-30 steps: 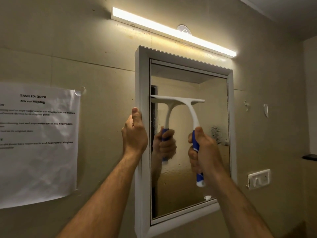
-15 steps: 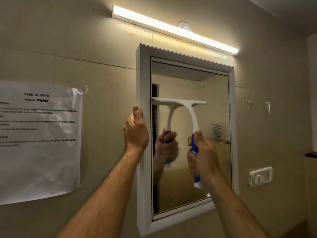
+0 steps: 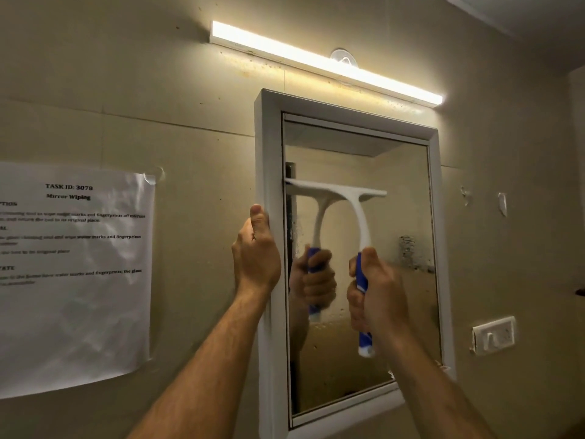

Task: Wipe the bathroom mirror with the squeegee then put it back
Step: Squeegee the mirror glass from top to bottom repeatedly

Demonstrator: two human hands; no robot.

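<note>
A white-framed mirror [image 3: 433, 198] hangs on the beige wall. My right hand [image 3: 378, 291] is closed around the blue handle of a white squeegee [image 3: 359, 213]. Its blade lies flat against the glass in the left half, a little above mid-height, and its reflection shows beside it. My left hand [image 3: 256, 253] grips the left edge of the mirror frame, thumb up along the frame. A dark speckled patch of marks [image 3: 411, 251] sits on the glass at the right, and small droplets dot the lower glass.
A lit tube light [image 3: 326, 63] runs above the mirror. A printed task sheet [image 3: 72, 274] is taped to the wall at the left. A white switch plate [image 3: 493, 335] and small wall hooks [image 3: 502, 204] are at the right.
The squeegee blade has slid slightly down the glass with my right hand. My left hand has stayed on the frame's left edge.
</note>
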